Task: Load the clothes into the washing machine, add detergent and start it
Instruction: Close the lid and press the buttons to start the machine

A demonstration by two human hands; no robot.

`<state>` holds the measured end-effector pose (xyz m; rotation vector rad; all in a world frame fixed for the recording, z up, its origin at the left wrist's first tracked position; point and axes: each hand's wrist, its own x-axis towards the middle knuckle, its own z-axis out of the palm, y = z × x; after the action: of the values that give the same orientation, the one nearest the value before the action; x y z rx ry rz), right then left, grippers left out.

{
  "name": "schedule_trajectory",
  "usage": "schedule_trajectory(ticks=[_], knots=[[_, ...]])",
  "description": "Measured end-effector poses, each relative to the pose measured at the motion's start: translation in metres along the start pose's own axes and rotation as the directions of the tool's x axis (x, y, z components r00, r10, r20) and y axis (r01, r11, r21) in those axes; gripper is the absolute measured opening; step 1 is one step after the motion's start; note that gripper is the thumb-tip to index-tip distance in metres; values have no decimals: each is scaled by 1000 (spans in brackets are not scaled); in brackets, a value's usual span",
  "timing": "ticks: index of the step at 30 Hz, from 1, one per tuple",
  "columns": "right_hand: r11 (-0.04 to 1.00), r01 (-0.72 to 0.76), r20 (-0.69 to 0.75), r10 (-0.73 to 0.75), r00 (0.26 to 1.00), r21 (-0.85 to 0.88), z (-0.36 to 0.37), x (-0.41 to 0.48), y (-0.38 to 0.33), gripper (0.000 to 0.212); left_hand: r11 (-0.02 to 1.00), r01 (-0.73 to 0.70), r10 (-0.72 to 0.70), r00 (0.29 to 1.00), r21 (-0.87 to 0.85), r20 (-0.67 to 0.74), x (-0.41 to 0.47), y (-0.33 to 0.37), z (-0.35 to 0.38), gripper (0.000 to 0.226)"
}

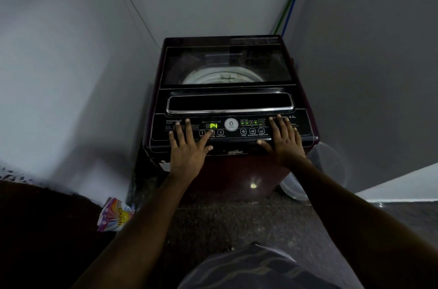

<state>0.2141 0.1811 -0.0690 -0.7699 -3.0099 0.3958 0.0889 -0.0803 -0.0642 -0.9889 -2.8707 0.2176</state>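
A dark maroon top-loading washing machine (237, 165) stands in a corner, its glass lid (225, 63) down, with the white drum rim visible through it. The control panel (237, 130) is lit and its green display (213, 125) reads P4. My left hand (189, 146) lies flat on the panel's left part, fingers spread, its index finger on the second numbered button. Spread the same way, my right hand (283, 139) rests on the panel's right end. Neither hand holds anything. A colourful detergent packet (116, 215) lies on the floor at the left.
Grey walls close in on the left, back and right of the machine. A pale plastic tub (315, 175) sits on the floor to the machine's right. Green and blue hoses (289, 4) run down the back corner. Dark speckled floor lies in front.
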Motion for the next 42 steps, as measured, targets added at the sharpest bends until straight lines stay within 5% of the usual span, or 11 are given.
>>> schedule_trajectory(ticks=[8, 25, 32, 42], knots=[[1000, 0, 12, 0, 1000, 16, -2, 0, 0, 93, 982, 10, 5, 997, -186, 79, 10, 5, -12, 60], [1000, 3, -12, -3, 1000, 27, 0, 0, 1, 89, 990, -77, 71, 996, -119, -57, 4, 14, -3, 55], [999, 10, 8, -10, 1000, 32, -2, -1, 1, 90, 993, -82, 83, 997, -90, 11, 7, 12, -9, 54], [999, 7, 0, -7, 1000, 42, 1, 1, 3, 93, 976, -94, 96, 995, -194, 1, 13, -20, -2, 88]])
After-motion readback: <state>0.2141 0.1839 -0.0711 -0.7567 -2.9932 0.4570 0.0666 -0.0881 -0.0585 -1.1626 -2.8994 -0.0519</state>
